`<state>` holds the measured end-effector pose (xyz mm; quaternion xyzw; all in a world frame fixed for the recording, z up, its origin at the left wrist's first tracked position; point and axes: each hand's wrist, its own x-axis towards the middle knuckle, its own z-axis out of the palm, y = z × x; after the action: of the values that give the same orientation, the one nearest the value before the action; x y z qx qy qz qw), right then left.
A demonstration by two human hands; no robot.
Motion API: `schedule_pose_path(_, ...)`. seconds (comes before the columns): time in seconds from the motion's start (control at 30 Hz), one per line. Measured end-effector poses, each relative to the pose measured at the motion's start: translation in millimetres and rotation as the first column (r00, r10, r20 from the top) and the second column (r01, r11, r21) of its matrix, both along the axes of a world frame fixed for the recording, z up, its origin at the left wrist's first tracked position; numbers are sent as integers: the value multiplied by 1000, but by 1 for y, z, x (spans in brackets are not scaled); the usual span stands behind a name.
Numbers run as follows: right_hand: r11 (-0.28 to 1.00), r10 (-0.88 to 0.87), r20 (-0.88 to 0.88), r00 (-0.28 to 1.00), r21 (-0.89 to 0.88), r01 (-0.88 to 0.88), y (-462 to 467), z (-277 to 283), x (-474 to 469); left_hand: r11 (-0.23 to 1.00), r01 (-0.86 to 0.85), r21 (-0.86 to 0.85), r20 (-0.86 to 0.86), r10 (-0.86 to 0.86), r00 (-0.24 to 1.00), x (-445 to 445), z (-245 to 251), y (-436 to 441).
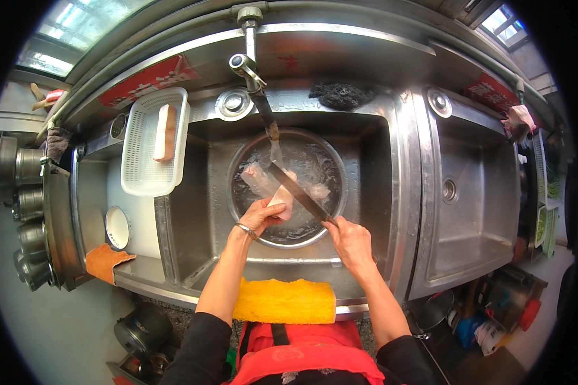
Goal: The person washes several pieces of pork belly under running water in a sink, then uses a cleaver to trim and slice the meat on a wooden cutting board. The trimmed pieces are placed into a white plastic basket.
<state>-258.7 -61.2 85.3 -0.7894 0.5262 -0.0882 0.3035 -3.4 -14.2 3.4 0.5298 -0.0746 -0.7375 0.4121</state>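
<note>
My left hand (pixel 262 215) grips the lower end of a pale strip of raw meat (pixel 284 197) above a round metal basin (pixel 344 192) of water. In my right hand (pixel 349 238) is the handle of a long knife (pixel 301 195), its blade lying across the strip. More pieces of raw meat (pixel 256 177) lie in the water on both sides of it. The faucet (pixel 269 115) reaches down over the basin, and water runs from its end. Another block of meat (pixel 164 134) rests in a white perforated plastic basket (pixel 129 161) at the upper left.
The basin stands in a steel sink (pixel 188 211). A yellow towel (pixel 286 301) hangs over its front edge, an orange cloth (pixel 107 263) lies farther left. Behind are a drain plug (pixel 233 103) and a black scouring mesh (pixel 342 95). A second sink (pixel 477 207) is at the right.
</note>
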Motion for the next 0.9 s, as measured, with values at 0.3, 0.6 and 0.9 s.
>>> schedule_pose_path(0.3, 954, 299, -8, 954, -33, -299, -8, 11, 8, 995, 9, -95, -107, -19, 994, 0, 18, -5)
schedule_pose_path(0.6, 968, 239, 21, 971, 68, -240, -21, -10, 14, 997, -50, -66, -12, 49, 999, 16, 9, 9)
schedule_pose_path(0.9, 986, 141, 20, 990, -94, -139, -38, -20, 26, 979, -202, -17, -19, 201, 979, 11, 18, 16)
